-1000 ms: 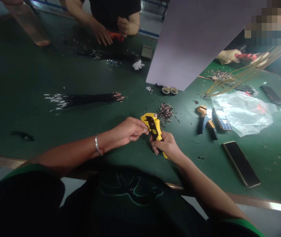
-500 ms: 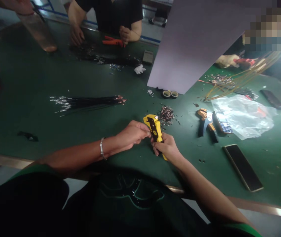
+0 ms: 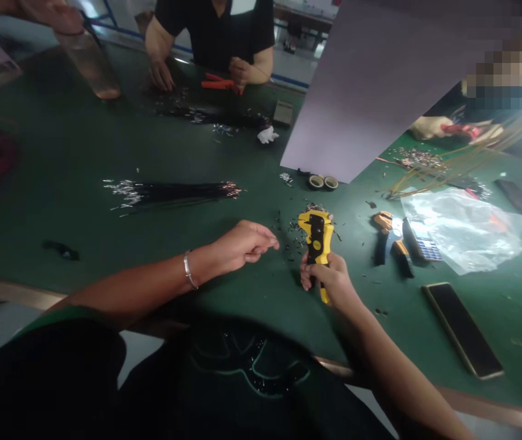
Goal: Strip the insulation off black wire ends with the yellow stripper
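My right hand [image 3: 327,278] is wrapped round the handles of a yellow and black wire stripper [image 3: 316,241], its head pointing away from me. To the left, apart from the tool, my left hand [image 3: 247,244] has thumb and fingertips pinched together. Whatever it may hold is too small to make out. Dark scraps [image 3: 295,235] of cut insulation lie on the table between the hands and partly behind the tool's head. Beyond my left hand rests a bundle of black wires [image 3: 178,191], with bright tips at the left end and copper-coloured tips at the right.
On the right are an orange and black tool [image 3: 392,241], a keypad phone [image 3: 422,238], a clear plastic bag [image 3: 472,226] and a smartphone [image 3: 463,330]. Tape rolls [image 3: 324,182] sit below a grey panel [image 3: 348,91]. Across the table, a person [image 3: 215,36] holds orange-handled pliers [image 3: 221,84].
The wire stripper in my right hand has moved right, away from my left hand, and stands more upright. My left hand stays pinched. The whole view has shifted slightly.
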Motion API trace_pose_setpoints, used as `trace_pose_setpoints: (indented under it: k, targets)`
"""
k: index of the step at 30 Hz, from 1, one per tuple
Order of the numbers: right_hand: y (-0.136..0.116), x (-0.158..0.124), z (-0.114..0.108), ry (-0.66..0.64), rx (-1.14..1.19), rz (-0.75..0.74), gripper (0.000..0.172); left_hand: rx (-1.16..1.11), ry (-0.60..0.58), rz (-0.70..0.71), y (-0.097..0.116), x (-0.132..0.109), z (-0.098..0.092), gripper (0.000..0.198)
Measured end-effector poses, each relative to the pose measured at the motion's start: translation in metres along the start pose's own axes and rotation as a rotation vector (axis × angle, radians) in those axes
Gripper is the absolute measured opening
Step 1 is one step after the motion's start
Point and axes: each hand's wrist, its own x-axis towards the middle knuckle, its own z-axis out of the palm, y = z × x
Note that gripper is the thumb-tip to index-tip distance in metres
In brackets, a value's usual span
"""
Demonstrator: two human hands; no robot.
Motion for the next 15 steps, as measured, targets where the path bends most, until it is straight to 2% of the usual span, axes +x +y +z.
trace_pose_setpoints:
  k: [3,8,15]
  targets:
    - [0.005,0.000,0.004,-0.039,0.038,0.003,0.018,-0.059,-0.070,-0.029,0.001,-0.002,-0.002,0.013]
    - [0.002,-0.001,0.003,-0.119,0.034,-0.038,0.023,-0.116,-0.057,-0.059,0.005,-0.008,0.000,0.010]
    - [0.003,-0.002,0.000,-0.154,0.024,-0.064,0.025,-0.067,-0.067,-0.044,0.006,-0.011,0.002,0.007]
